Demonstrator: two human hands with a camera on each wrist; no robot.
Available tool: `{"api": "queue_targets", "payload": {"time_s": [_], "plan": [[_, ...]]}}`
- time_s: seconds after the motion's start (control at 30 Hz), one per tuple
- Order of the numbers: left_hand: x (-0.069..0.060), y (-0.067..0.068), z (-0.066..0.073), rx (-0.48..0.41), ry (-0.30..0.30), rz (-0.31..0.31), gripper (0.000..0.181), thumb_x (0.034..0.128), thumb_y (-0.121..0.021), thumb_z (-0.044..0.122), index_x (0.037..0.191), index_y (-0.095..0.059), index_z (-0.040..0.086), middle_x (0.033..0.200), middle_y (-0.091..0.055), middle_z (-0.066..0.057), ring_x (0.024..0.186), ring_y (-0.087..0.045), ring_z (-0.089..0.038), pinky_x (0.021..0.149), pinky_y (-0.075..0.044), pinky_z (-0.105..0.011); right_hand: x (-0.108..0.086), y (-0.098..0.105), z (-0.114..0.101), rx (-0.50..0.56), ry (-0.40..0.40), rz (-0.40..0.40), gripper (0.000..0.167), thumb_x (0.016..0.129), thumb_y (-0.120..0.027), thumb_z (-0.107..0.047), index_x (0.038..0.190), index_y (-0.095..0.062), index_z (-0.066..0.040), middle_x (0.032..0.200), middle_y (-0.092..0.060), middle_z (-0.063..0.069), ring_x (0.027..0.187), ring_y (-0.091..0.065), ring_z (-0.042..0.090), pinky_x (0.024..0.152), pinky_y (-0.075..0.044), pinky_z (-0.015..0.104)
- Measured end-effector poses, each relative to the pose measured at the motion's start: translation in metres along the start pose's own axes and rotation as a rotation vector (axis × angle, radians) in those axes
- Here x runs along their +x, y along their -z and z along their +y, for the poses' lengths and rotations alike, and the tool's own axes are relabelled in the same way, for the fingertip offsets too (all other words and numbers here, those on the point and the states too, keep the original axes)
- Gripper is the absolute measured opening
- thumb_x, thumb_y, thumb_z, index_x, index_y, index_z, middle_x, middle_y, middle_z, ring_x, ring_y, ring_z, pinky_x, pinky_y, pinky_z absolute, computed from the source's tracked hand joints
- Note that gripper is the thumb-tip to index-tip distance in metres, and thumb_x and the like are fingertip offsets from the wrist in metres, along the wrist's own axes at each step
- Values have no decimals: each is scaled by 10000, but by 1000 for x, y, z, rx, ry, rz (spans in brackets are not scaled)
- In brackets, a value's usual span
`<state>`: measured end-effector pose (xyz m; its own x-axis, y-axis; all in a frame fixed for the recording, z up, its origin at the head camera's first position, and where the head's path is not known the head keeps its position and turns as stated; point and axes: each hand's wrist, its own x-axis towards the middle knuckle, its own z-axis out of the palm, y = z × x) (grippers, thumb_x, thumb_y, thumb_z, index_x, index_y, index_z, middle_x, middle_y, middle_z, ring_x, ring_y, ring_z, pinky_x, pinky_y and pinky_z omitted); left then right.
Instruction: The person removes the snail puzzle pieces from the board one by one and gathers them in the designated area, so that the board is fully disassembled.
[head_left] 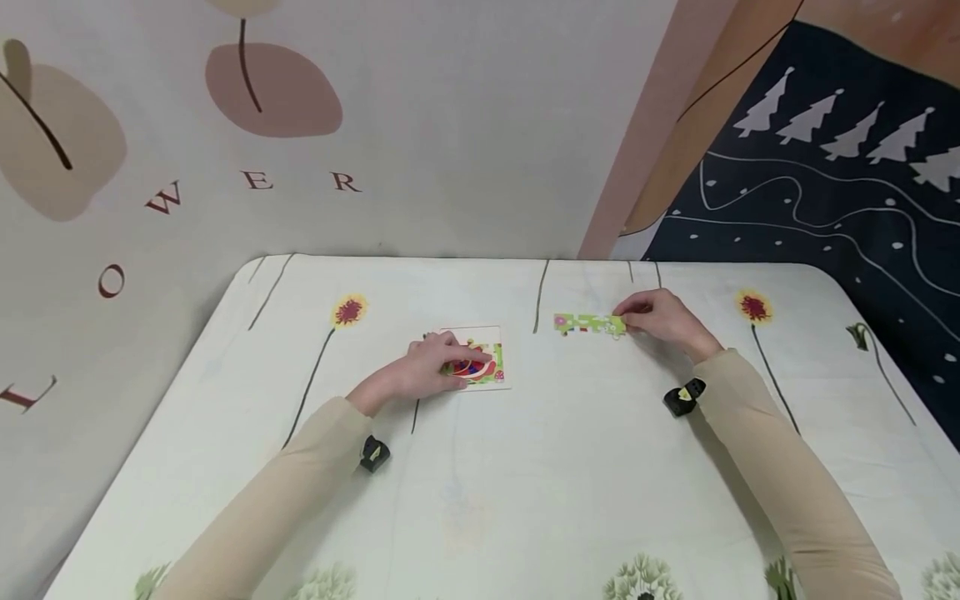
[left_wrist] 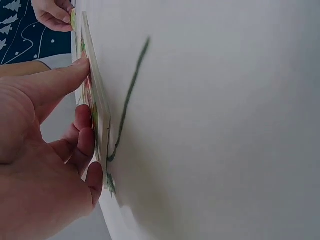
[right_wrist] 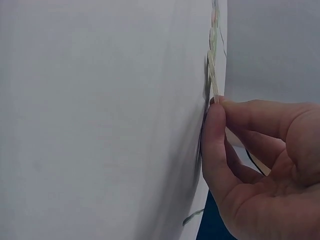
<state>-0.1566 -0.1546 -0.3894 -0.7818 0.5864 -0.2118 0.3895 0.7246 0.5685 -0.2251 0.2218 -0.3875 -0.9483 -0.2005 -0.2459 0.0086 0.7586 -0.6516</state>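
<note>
A small square jigsaw puzzle board [head_left: 491, 333] with a pale border lies flat on the table, a colourful red, blue and green picture partly assembled in it. My left hand [head_left: 426, 368] rests across its left side, covering part of the picture; in the left wrist view the thumb [left_wrist: 77, 75] and fingertips touch the board's face. To the right lie several loose green jigsaw pieces [head_left: 573, 322] in a short row. At the row's right end my right hand [head_left: 662, 318] pinches a jigsaw piece [right_wrist: 212, 75] between thumb and fingers, its near edge slightly raised.
A white cloth printed with flowers covers the table [head_left: 525, 483]. Behind it rises a pale printed backdrop [head_left: 465, 167], with a dark tree-patterned cloth [head_left: 825, 200] at the right. Each wrist carries a black camera [head_left: 684, 398].
</note>
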Motion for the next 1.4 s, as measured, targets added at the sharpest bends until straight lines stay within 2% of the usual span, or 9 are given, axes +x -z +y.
{"api": "queue_targets", "payload": {"time_s": [0.1, 0.23, 0.33, 0.5, 0.7, 0.87, 0.97, 1.13, 1.4], "plan": [[-4, 1, -1, -10, -12, 22, 432, 920, -689, 126, 1347, -639, 173, 1171, -565, -113, 1095, -458, -259, 915, -307, -440, 0, 0, 0, -2, -5, 0, 279, 978, -568, -104, 1205, -666, 25, 1191, -637, 221, 954, -558, 242, 759, -434, 263], [-9, 1, -5, -27, -65, 63, 381, 914, -677, 68, 1292, -673, 109, 1134, -617, -113, 1014, -496, -233, 857, -363, -355, -1, 2, 2, -6, 0, -1, 294, 984, -564, -128, 1223, -652, 19, 1228, -617, 226, 1049, -551, 298, 786, -424, 277], [-14, 0, -8, -38, -74, 81, 350, 921, -668, 67, 1269, -686, 93, 1130, -644, -102, 985, -517, -208, 837, -399, -321, -2, 3, 4, -8, 9, 2, 299, 988, -555, -135, 1229, -646, 17, 1246, -613, 231, 1103, -551, 328, 806, -423, 279], [-20, 0, -12, -43, -44, 112, 313, 933, -663, 86, 1244, -697, 81, 1144, -653, -96, 997, -548, -208, 860, -424, -343, -6, 4, 2, -5, 58, 19, 294, 989, -560, -132, 1223, -647, 23, 1239, -623, 241, 1115, -578, 349, 827, -442, 291], [-22, 0, -12, -68, -56, 130, 300, 930, -665, 78, 1227, -704, 74, 1144, -656, -95, 1031, -570, -227, 896, -443, -377, -9, -3, -10, 8, 120, 36, 274, 986, -573, -115, 1209, -663, 15, 1236, -634, 229, 1105, -603, 350, 907, -449, 367], [-18, -1, -12, -71, -68, 124, 298, 932, -663, 74, 1226, -710, 87, 1134, -663, -83, 989, -554, -206, 846, -432, -331, -8, -14, -22, 22, 174, 31, 262, 977, -565, -79, 1190, -673, 29, 1207, -651, 237, 1089, -618, 360, 934, -471, 419], [-15, -1, -11, -92, -74, 113, 309, 929, -663, 63, 1231, -714, 104, 1125, -659, -78, 954, -527, -196, 811, -414, -317, -7, -22, -28, 40, 211, 26, 248, 970, -574, -72, 1167, -681, 33, 1169, -670, 239, 1059, -647, 363, 888, -490, 378], [-9, -1, -10, -119, -76, 84, 335, 926, -652, 39, 1242, -715, 130, 1122, -634, -75, 973, -505, -192, 829, -406, -319, -5, -36, -37, 88, 260, 6, 216, 966, -592, -77, 1126, -698, 22, 1143, -694, 220, 1014, -670, 336, 819, -487, 301], [1, 4, -14, -118, -82, -24, 354, 929, -646, 34, 1253, -712, 162, 1164, -606, -76, 1027, -487, -211, 878, -375, -334, -2, -52, -54, 122, 285, -49, 209, 963, -601, -74, 1124, -697, 18, 1123, -691, 206, 991, -679, 317, 757, -481, 261]]}}
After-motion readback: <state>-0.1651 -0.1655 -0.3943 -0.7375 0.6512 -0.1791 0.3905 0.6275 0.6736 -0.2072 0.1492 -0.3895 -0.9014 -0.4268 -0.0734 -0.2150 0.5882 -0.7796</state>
